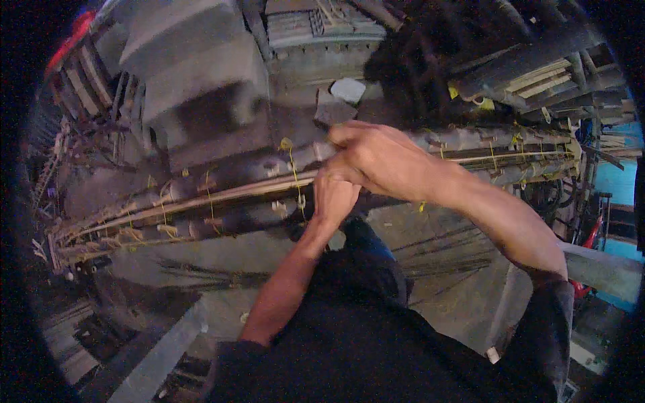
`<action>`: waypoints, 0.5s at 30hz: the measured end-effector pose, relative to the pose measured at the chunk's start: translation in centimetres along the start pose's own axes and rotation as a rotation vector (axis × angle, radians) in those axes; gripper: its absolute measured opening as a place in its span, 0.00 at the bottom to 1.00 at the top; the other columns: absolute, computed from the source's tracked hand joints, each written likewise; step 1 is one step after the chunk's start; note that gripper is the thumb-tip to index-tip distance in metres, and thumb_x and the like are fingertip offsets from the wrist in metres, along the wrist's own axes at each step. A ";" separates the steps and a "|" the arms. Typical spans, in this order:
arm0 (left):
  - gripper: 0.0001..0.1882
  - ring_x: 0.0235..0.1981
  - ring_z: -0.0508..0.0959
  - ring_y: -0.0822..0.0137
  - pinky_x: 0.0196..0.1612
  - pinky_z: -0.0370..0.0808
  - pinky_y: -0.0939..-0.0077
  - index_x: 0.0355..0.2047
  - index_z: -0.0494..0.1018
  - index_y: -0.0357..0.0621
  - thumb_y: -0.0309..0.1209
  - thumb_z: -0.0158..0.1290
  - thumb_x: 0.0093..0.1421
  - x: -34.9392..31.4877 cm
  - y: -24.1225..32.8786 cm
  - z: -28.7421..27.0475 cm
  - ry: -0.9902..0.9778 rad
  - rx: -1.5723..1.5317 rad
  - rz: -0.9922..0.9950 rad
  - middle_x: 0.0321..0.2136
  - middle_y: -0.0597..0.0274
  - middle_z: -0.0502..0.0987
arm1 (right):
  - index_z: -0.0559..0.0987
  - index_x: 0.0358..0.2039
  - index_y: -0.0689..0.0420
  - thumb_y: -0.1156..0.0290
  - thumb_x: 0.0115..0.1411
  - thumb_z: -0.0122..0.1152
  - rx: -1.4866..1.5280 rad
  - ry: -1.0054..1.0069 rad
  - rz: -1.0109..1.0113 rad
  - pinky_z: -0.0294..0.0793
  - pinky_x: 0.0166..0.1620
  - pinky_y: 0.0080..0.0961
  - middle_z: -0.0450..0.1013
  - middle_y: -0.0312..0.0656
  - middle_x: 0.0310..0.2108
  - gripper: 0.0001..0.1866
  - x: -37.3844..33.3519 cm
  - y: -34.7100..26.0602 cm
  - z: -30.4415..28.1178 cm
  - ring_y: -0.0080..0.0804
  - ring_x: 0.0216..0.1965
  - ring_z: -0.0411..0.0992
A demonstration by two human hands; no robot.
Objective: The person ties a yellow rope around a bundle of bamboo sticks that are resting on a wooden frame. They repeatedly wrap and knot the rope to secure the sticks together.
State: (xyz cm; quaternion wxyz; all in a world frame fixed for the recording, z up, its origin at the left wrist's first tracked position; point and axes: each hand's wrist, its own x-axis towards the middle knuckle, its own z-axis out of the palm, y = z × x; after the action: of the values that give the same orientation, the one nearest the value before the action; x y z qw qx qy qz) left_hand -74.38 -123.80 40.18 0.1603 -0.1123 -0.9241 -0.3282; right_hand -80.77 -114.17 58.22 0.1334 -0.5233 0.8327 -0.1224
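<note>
A long, slightly curved assembly of dark rods with pale thin strips (248, 191) along its middle runs across the view from left to right. Thin yellow ties (293, 168) loop around it at intervals. At its middle, my left hand (336, 195) is closed with the knuckles up, right against the strips. My right hand (376, 158) crosses over it, fingers bent and pressed together near the far rod. The two hands touch. What the fingertips grip is hidden behind the hands and too dim to make out.
Beyond the assembly stands a large grey block-shaped object (195, 60). A white flat piece (348, 89) lies past my hands. Stacked light slats (541, 80) are at the far right, and a pale beam (608, 272) sits beside my right elbow. Grey floor (443, 235) shows nearer me.
</note>
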 end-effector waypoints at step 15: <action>0.14 0.31 0.78 0.64 0.37 0.72 0.69 0.31 0.75 0.40 0.38 0.49 0.58 1.9 1.2 -0.2 -0.339 -0.354 -0.334 0.27 0.56 0.78 | 0.70 0.44 0.51 0.67 0.56 0.48 0.522 -0.122 0.201 0.74 0.31 0.46 0.73 0.52 0.25 0.15 -8.0 -0.7 23.4 0.52 0.29 0.74</action>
State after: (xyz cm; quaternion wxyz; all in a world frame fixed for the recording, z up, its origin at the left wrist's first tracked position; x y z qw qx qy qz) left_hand -75.71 -122.83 41.69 -0.0746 -0.0379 -0.8718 -0.4827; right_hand -68.64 -108.74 37.31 0.3247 -0.3925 0.8111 -0.2873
